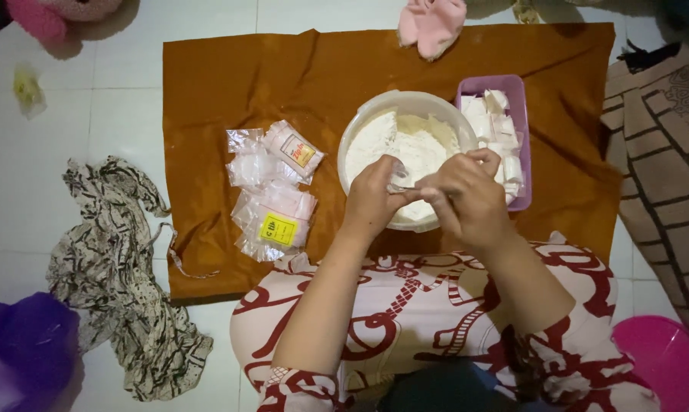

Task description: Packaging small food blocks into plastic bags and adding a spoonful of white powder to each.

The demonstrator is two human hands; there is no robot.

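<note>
Powder (405,145), white and heaped unevenly, fills the round white bowl (359,130).

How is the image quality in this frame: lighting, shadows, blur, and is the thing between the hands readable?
Head view: dim, warm light, brightest on the white bowl of powder; corners fall dark. The left hand and right hand are slightly soft; the small clear item between them is too blurred to identify. No strong glare; soft shadow under the brown cloth edge.

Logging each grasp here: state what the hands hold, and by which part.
Both hands, left hand and right hand, pinch a small clear plastic bag over the bowl of white powder; which part of it cannot be told.
</note>
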